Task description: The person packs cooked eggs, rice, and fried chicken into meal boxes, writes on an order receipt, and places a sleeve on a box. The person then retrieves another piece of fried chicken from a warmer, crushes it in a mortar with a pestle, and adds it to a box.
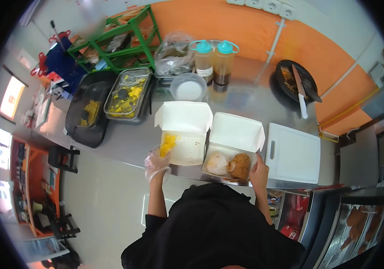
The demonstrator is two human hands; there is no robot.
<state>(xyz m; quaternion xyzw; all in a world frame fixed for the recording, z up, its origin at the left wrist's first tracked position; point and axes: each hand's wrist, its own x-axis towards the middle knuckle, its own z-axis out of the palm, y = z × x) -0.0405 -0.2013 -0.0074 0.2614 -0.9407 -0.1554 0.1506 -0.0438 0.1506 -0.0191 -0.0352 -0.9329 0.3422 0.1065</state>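
My left hand (157, 164), in a clear plastic glove, is at the left edge of an open white food box (189, 148). Its fingertips meet a clump of yellow, crumbly food (168, 144) at that box's left side; the crinkled glove hides whether they grip it. Brown crumbs or stains mark the box floor. Beside it stands a second open food box (237, 130), holding a white rounded mound of what looks like rice (217, 164) and a brown fried piece (239, 166). My bare right hand (259, 170) is closed on this box's right front corner.
A white cutting board (293, 152) lies at right, below a black pan (286, 76) with a white-handled knife (299, 92) across it. Behind are a plastic bowl (188, 88), two sauce bottles (222, 65), a glass tray of yellow food (127, 95), a black tray (77, 110) and a green rack (145, 40).
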